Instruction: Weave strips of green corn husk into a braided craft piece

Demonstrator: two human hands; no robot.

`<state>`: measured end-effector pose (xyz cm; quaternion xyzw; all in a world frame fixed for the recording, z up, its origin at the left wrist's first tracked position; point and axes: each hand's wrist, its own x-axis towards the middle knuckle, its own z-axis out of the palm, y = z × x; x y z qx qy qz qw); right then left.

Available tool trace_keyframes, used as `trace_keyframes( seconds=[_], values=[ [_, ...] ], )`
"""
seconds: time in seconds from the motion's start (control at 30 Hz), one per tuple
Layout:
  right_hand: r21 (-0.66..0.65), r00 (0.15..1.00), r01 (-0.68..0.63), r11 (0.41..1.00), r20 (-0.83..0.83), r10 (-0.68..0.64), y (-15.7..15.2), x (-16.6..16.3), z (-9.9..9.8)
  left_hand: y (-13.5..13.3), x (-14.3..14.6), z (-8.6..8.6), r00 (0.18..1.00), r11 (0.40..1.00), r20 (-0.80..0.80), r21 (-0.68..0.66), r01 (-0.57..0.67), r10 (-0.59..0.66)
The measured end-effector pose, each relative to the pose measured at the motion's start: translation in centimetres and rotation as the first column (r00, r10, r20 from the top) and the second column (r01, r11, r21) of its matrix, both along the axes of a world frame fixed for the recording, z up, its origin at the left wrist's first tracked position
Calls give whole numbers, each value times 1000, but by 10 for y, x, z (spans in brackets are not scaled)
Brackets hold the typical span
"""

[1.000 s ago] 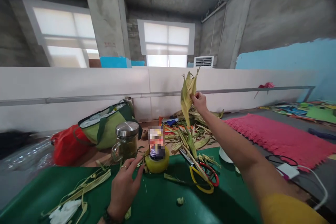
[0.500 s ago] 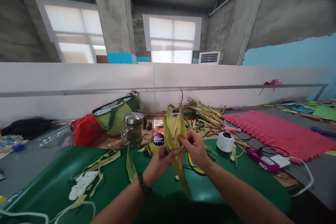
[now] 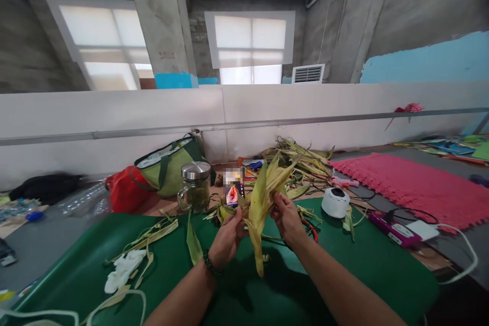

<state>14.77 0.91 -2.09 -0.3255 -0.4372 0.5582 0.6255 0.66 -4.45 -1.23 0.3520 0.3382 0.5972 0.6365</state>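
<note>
Between my two hands, above the green mat point(image 3: 175, 285), hangs a yellow-green bunch of corn husks point(image 3: 262, 204), its leaves fanning to the upper right and its narrow end pointing down. My left hand point(image 3: 228, 237), with a dark bead bracelet at the wrist, pinches the husk's left edge. On the other side my right hand point(image 3: 286, 216) grips the husk leaves between thumb and fingers. Behind my left hand a phone point(image 3: 234, 194) stands upright with its screen lit. A single loose husk leaf point(image 3: 194, 244) lies left of my left hand.
A lidded glass mug point(image 3: 195, 188) and a green bag point(image 3: 168, 163) stand back left. Behind the hands lies a pile of dry husks point(image 3: 305, 160). To the right are a white round device point(image 3: 335, 202), a purple power strip point(image 3: 395, 228) and a pink cloth point(image 3: 405, 183).
The husk bunch has tipped from upright to leaning right, its leaves spread wider. My hands have moved slightly apart, and the view has shifted a little.
</note>
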Motion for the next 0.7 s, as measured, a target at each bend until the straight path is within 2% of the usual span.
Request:
trace_keyframes(
  seconds=[0.1, 0.2, 0.23, 0.27, 0.3, 0.33, 0.37, 0.4, 0.43, 0.53, 0.6, 0.7],
  values=[
    [-21, 999, -36, 999, 9, 36, 0, -1, -2, 5, -6, -4, 997, 997, -19, -15, -80, 79],
    [10, 998, 2, 1000, 63, -2, -3, 0, -2, 4, -11, -6, 971, 996, -233, -48, -69, 56],
    [27, 994, 34, 999, 99, -36, -5, 0, -2, 2, -11, -5, 939, 994, -329, -10, -111, 101],
    [46, 987, 69, 997, 145, -75, -6, 1, -2, -1, -12, -3, 889, 978, -407, 85, -192, 210],
    [69, 974, 104, 992, 194, -115, -7, 2, -1, -4, -12, 0, 810, 926, -450, 213, -312, 376],
    [94, 959, 131, 987, 240, -150, -8, 2, -1, -7, -12, 2, 700, 846, -479, 348, -403, 530],
    [120, 945, 148, 982, 277, -176, -9, 3, -1, -10, -11, 4, 611, 785, -497, 445, -430, 616],
    [144, 934, 149, 978, 305, -187, -11, 3, -1, -12, -10, 6, 567, 769, -524, 491, -409, 636],
    [164, 927, 134, 977, 328, -182, -13, 2, -1, -13, -9, 6, 571, 798, -563, 488, -354, 597],
    [227, 915, 63, 972, 375, -147, -21, 0, -1, -9, -5, -1, 675, 919, -632, 339, -200, 380],
    [265, 916, 26, 964, 380, -129, -27, -3, -1, -5, -3, -6, 752, 956, -594, 229, -182, 286],
    [272, 937, 18, 962, 331, -111, -28, -5, 0, -3, -2, -9, 875, 979, -439, 77, -191, 205]
  ],
)
